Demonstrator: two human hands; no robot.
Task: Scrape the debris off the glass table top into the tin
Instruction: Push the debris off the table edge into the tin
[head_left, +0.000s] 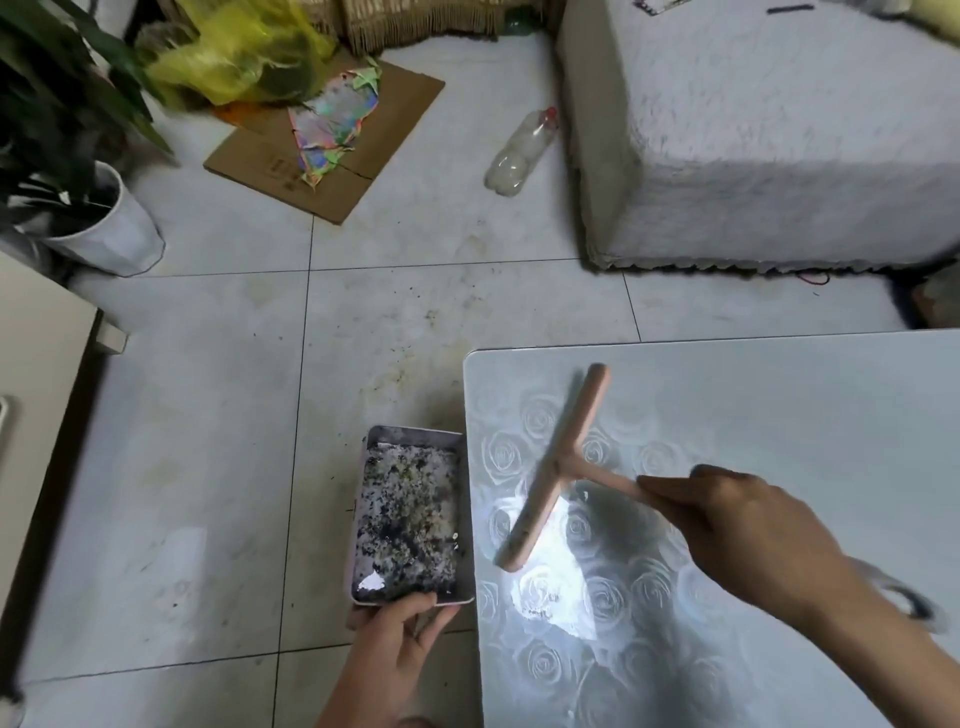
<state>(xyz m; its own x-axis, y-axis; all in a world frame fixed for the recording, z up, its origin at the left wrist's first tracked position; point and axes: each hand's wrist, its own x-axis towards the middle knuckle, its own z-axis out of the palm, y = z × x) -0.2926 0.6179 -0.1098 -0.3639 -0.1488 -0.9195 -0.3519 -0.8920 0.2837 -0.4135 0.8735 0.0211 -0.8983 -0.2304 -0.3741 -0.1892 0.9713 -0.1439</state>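
Observation:
The glass table top (779, 415), pale with a rose pattern, fills the lower right. A rectangular tin (410, 519) full of dark and pale debris is held against the table's left edge. My left hand (400, 639) grips the tin's near end from below. My right hand (737, 525) holds the handle of a pink T-shaped scraper (553, 467). Its blade lies slanted over the glass, a little in from the left edge and apart from the tin. Hardly any debris shows on the glass.
White floor tiles (260, 415) with scattered dark specks lie left of the table. A potted plant (104, 228) stands at far left, with cardboard (332, 140), a yellow bag (244, 57) and a plastic bottle (519, 150) beyond. A white fuzzy-covered seat (769, 140) stands behind the table.

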